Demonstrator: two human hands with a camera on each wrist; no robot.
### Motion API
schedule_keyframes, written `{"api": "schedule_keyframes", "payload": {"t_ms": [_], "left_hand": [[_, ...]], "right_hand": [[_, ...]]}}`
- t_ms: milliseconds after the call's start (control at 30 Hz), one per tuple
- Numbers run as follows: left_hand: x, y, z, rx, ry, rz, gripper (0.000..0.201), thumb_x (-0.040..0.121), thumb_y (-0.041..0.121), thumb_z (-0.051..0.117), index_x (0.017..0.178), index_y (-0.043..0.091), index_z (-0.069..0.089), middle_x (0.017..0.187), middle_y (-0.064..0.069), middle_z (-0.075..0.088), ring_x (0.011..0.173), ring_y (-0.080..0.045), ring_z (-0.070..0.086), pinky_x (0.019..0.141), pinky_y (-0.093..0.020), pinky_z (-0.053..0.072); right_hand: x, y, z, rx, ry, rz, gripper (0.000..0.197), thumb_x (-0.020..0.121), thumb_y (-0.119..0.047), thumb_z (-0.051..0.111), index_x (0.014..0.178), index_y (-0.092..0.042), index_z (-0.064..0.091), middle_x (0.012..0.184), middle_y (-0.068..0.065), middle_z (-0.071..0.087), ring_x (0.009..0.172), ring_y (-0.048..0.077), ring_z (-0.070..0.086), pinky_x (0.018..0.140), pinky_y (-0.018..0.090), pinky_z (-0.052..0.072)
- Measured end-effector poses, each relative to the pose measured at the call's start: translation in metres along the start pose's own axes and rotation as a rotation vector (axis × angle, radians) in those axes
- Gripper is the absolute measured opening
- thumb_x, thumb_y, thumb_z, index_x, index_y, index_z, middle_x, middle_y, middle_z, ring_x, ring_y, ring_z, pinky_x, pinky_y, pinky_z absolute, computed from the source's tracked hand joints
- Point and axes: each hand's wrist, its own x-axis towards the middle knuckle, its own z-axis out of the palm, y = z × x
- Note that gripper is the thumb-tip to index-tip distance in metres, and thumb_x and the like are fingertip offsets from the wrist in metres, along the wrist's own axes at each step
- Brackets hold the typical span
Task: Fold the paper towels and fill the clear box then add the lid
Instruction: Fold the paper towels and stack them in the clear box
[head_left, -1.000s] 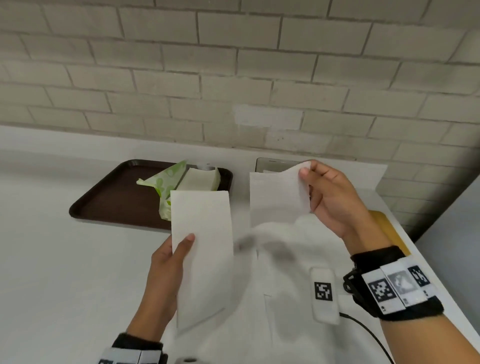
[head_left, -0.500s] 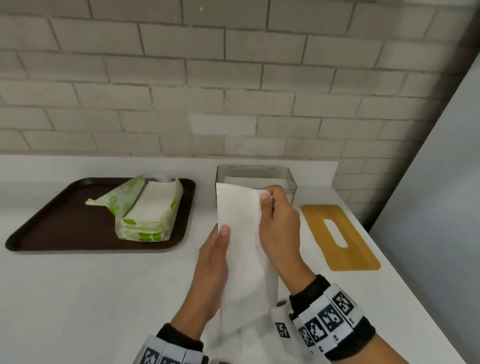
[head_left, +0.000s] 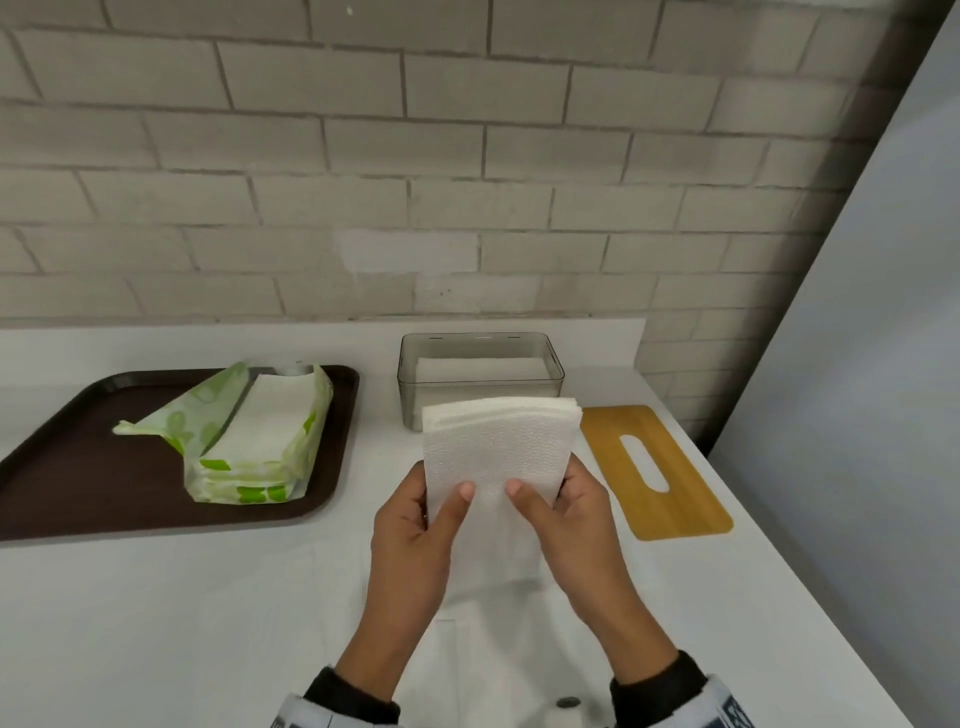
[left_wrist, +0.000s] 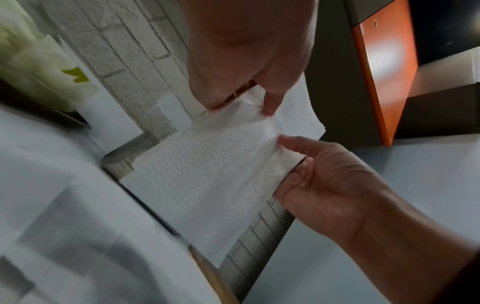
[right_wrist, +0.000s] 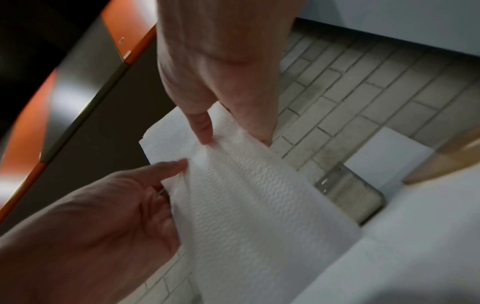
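At the far left a dark brown plastic tray sits on the white countertop and carries an opened green-and-white plastic pack of paper towels, its mouth torn wide, presumably so that sheets lift out easily; nearer the middle the left hand grips the left edge of a folded stack of white embossed paper towels, thumb laid across the front face and fingers curled behind; the stack is held up off the counter, just in front of the clear box, probably to square its layers before it goes in; the right hand mirrors the grip on the right edge, thumb on the front and fingers wrapped behind, both forearms angling inward from the bottom of the head view; behind the stack stands the clear smoky rectangular plastic box, open-topped and already holding some white towels low inside, so filling looks partly done; to the right the flat rectangular bamboo lid with an oval slot lies on the counter beside the box, apart from it, likely set aside until the box is full.
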Motion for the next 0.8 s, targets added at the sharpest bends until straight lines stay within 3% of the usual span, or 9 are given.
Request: {"api": "schedule_keyframes", "payload": {"t_ms": [100,200,267,400,500,567,633,700,800], "left_hand": [[0.002,-0.013,0.004,0.004,-0.011,-0.095,0.027,0.085,0.013,0.064,0.105,0.031,0.062,0.099,0.011,0.072,0.090,-0.004,0.068,0.071,-0.018,0.054],[-0.002,-0.028,0.007,-0.034,0.014,-0.250,0.025,0.084,0.013,0.067,0.099,0.032,0.064,0.095,0.009,0.073,0.085,-0.004,0.069,0.069,-0.017,0.053],[-0.003,-0.030,0.007,-0.068,0.013,-0.303,0.021,0.085,0.015,0.067,0.101,0.027,0.066,0.096,0.006,0.074,0.086,-0.009,0.070,0.071,-0.023,0.054],[0.004,-0.022,-0.007,-0.263,0.046,-0.311,0.036,0.075,0.016,0.068,0.111,0.017,0.064,0.104,-0.001,0.073,0.095,-0.018,0.070,0.078,-0.032,0.054],[0.013,-0.013,-0.033,-0.280,0.134,-0.255,0.039,0.063,0.013,0.077,0.099,0.020,0.065,0.098,0.000,0.073,0.092,-0.020,0.068,0.074,-0.031,0.053],[0.015,-0.009,-0.050,-0.171,0.128,-0.194,0.032,0.065,0.006,0.077,0.090,0.022,0.066,0.093,0.002,0.072,0.090,-0.017,0.067,0.075,-0.029,0.053],[0.012,-0.008,-0.058,-0.053,0.090,-0.159,0.031,0.075,-0.004,0.069,0.092,0.021,0.066,0.090,0.005,0.074,0.087,-0.011,0.069,0.072,-0.020,0.055],[0.007,-0.010,-0.057,0.021,0.058,-0.169,0.030,0.082,-0.006,0.063,0.097,0.020,0.066,0.090,0.009,0.074,0.086,-0.005,0.069,0.071,-0.013,0.053],[0.000,-0.023,-0.048,0.061,0.082,-0.235,0.029,0.088,-0.006,0.055,0.095,0.021,0.065,0.088,0.009,0.073,0.086,-0.008,0.068,0.074,-0.017,0.050]], "right_hand": [[-0.001,0.015,0.002,-0.133,0.049,0.080,0.037,0.083,-0.008,0.066,0.116,-0.024,0.058,0.109,-0.004,0.066,0.100,0.011,0.064,0.081,0.025,0.056],[-0.003,0.030,0.001,-0.198,-0.057,0.283,0.040,0.078,0.002,0.066,0.098,-0.032,0.060,0.099,-0.006,0.067,0.092,0.010,0.064,0.073,0.018,0.053],[-0.003,0.034,-0.002,-0.235,-0.088,0.341,0.037,0.076,0.002,0.068,0.096,-0.029,0.062,0.096,-0.006,0.068,0.088,0.009,0.064,0.070,0.018,0.053],[0.001,0.028,-0.020,-0.448,-0.290,0.378,0.032,0.073,-0.008,0.075,0.102,-0.019,0.068,0.101,-0.002,0.071,0.091,0.012,0.066,0.083,0.028,0.055],[0.005,0.010,-0.045,-0.594,-0.456,0.346,0.029,0.073,-0.011,0.076,0.100,-0.017,0.070,0.099,-0.004,0.072,0.090,0.011,0.068,0.085,0.030,0.055],[0.010,-0.002,-0.061,-0.553,-0.365,0.288,0.020,0.073,-0.008,0.076,0.091,-0.015,0.070,0.092,-0.003,0.072,0.085,0.013,0.068,0.079,0.029,0.056],[0.014,-0.006,-0.069,-0.403,-0.159,0.233,0.015,0.072,-0.004,0.076,0.082,-0.014,0.068,0.086,0.002,0.070,0.080,0.018,0.066,0.070,0.027,0.054],[0.015,-0.003,-0.068,-0.167,-0.007,0.223,0.020,0.072,0.005,0.073,0.079,-0.012,0.066,0.082,0.007,0.068,0.077,0.020,0.062,0.069,0.028,0.050],[0.012,0.014,-0.057,0.039,0.086,0.278,0.027,0.075,0.014,0.063,0.081,-0.012,0.061,0.080,0.004,0.064,0.078,0.019,0.060,0.070,0.026,0.047]]}}
